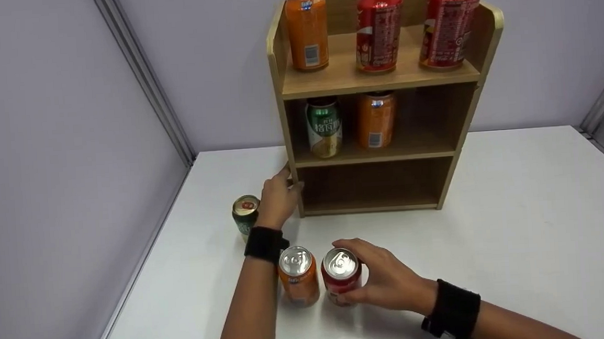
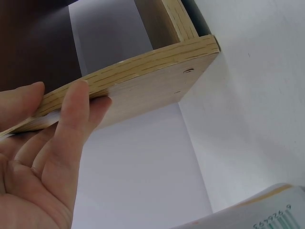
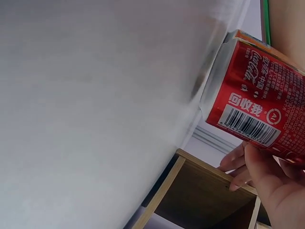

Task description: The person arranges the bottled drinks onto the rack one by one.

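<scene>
Nearest us: right hand (image 1: 387, 282) wraps upright red can (image 1: 341, 276) | left hand (image 1: 277, 200) seemingly grips shelf (image 1: 380, 78) edge, ahead-left

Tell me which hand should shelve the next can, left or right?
Right, probably. The right hand already grips the red can on the table, and the shelf unit has free space on its middle and bottom shelves. The left hand is occupied, holding the unit's side panel.
</scene>
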Demonstrator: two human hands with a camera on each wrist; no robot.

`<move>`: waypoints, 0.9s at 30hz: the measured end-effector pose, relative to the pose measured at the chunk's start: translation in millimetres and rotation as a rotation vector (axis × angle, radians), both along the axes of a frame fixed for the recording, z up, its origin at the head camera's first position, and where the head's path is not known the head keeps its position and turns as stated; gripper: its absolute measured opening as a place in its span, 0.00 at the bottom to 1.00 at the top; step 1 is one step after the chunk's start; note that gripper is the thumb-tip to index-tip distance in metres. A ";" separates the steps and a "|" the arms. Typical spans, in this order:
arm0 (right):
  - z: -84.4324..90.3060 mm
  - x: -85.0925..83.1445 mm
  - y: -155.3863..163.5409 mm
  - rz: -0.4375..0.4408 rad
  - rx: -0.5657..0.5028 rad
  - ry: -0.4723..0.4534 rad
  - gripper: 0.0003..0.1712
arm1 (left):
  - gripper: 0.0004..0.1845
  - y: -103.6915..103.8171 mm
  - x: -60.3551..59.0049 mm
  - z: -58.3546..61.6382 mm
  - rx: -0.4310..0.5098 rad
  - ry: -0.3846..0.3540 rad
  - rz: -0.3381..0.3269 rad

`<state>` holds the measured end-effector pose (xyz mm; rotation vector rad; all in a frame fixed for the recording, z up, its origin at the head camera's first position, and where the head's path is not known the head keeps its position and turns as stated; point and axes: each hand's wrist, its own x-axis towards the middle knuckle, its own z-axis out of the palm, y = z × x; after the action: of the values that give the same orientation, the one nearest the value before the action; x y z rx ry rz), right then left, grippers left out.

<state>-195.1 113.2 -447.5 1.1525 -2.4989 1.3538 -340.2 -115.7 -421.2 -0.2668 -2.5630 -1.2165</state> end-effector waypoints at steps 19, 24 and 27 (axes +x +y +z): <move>47.4 -20.0 29.9 -0.157 -0.093 0.064 0.53 | 0.26 0.4 0.8 0.5 -0.029 -0.012 0.001; 65.3 -28.8 42.8 -0.254 -0.114 0.094 0.52 | 0.26 1.0 0.9 1.0 -0.018 -0.008 0.006; 75.7 -34.6 50.1 -0.292 -0.143 0.093 0.49 | 0.26 1.5 1.7 0.9 -0.013 -0.010 0.007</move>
<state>-229.6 163.2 -371.8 0.7688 -2.3468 1.3390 -338.5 -114.2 -420.3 -0.2546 -2.5793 -1.2025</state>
